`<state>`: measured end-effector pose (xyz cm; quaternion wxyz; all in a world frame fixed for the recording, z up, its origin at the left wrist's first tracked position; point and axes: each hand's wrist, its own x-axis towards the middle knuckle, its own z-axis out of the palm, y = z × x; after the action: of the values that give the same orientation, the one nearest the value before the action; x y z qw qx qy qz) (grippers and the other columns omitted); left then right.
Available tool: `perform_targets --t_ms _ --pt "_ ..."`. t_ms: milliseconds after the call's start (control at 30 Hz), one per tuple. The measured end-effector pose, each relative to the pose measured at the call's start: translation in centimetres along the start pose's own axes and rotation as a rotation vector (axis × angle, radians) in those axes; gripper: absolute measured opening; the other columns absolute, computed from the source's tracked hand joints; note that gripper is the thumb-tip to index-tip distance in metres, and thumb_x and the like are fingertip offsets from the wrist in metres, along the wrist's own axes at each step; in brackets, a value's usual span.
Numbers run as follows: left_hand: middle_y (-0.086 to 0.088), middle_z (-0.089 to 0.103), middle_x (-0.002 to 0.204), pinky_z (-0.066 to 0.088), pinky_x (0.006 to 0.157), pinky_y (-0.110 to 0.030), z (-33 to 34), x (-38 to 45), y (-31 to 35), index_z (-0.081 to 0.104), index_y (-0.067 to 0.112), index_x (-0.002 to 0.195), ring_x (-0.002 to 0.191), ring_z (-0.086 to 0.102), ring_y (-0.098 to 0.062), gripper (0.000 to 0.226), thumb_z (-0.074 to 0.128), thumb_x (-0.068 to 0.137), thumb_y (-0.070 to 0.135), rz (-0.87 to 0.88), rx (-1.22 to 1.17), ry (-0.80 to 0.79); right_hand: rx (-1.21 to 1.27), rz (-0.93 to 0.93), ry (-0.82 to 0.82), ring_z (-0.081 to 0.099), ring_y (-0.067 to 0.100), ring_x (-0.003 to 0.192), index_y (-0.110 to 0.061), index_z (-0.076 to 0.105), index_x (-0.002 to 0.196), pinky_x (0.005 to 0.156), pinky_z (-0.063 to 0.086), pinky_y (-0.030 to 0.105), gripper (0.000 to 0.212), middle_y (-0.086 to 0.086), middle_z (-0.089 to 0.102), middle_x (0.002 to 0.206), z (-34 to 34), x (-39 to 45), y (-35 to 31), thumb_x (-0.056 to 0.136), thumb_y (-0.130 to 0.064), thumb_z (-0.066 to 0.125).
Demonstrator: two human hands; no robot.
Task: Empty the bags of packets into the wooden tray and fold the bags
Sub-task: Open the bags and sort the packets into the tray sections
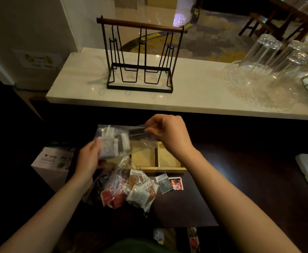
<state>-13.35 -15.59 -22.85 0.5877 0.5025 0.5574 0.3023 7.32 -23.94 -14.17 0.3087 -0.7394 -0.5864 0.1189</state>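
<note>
Both forearms reach forward over a dark table (186, 207). The left hand (88, 157) is raised with its palm turned toward the right, fingers curled round the filled end of a clear bag (116, 139) of white and dark packets. The right hand (169, 134) is higher and farther out, knuckles up, thumb and fingertips pinched tight on the bag's empty end, so the bag hangs stretched between the two hands above the left part of the wooden tray (160, 159). The tray's two visible compartments look bare.

Nearer the body lie more bags of packets (129, 189), red, brown and white, and two loose packets (168, 183) just beside the tray's near edge. Their print is too small to read. A white box (53, 161) at the table's left reads "A4".

The table's right half is open. Beyond it a pale counter (195, 92) carries a wire rack (140, 57) and upturned glasses (270, 57)
</note>
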Motion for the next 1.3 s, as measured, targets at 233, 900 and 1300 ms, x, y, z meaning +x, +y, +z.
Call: perform_targets --t_ms 233,900,1300 --pt "-0.013 0.053 0.064 0.047 0.051 -0.03 -4.2 2.3 2.4 0.052 0.004 0.072 0.058 0.053 -0.02 0.038 0.045 0.097 0.031 0.27 0.25 0.263 0.119 0.134 -0.076 0.065 0.009 0.079 -0.02 0.072 0.091 0.077 0.058 0.037 0.009 -0.003 0.071 0.086 7.5 2.6 1.7 0.084 -0.024 0.069" --pt "-0.02 0.049 0.067 0.05 0.053 -0.034 -4.5 2.3 3.5 0.042 0.008 0.063 0.06 0.054 -0.032 0.038 0.054 0.093 0.029 0.381 0.381 0.219 0.406 0.338 -0.201 0.068 0.015 0.073 -0.003 0.072 0.089 0.078 0.059 0.031 0.008 0.011 0.073 0.082 14.2 1.5 4.5 0.083 -0.009 0.07" --pt "-0.007 0.052 0.07 0.054 0.059 -0.052 -4.4 2.2 5.1 0.052 0.011 0.064 0.064 0.059 -0.028 0.034 0.057 0.09 0.032 0.639 0.517 0.172 0.534 0.423 -0.134 0.066 0.01 0.069 -0.013 0.068 0.078 0.078 0.059 0.03 0.01 -0.004 0.065 0.07 13.6 0.9 5.3 0.083 -0.005 0.069"
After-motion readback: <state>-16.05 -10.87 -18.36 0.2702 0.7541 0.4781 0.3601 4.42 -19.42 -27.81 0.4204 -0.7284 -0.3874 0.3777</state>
